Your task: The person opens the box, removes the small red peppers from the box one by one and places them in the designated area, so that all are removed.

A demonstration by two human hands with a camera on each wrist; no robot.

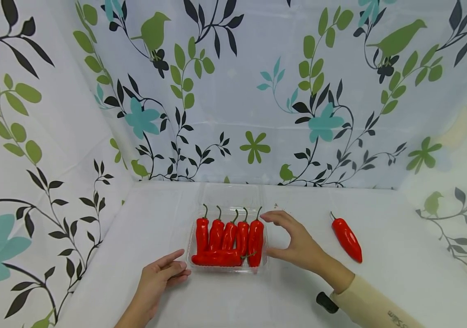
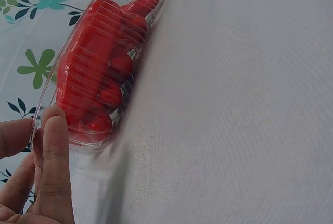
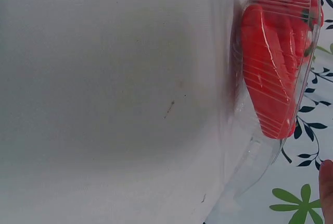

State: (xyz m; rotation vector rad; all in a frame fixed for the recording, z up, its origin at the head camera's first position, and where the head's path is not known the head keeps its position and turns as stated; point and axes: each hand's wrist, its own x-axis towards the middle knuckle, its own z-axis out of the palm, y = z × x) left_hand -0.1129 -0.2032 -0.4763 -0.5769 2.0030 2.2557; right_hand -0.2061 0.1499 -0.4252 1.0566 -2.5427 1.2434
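A clear plastic clamshell box (image 1: 227,269) stands on the white table with its lid (image 1: 230,193) folded back. Inside, several red peppers (image 1: 229,234) stand side by side, stems pointing away, and one red pepper (image 1: 217,258) lies across their near ends. My left hand (image 1: 157,280) is at the box's near left corner; its extended fingers (image 2: 56,156) overlap the rim in the left wrist view. Beside the right wall is my right hand (image 1: 295,241), thumb and forefinger spread wide, thumb tip right at the rim. It holds nothing.
Another red pepper (image 1: 347,239) lies on the table to the right, beyond my right wrist. A black device (image 1: 326,303) sits under the right sleeve. A patterned white curtain (image 1: 233,114) hangs behind the table and along both sides.
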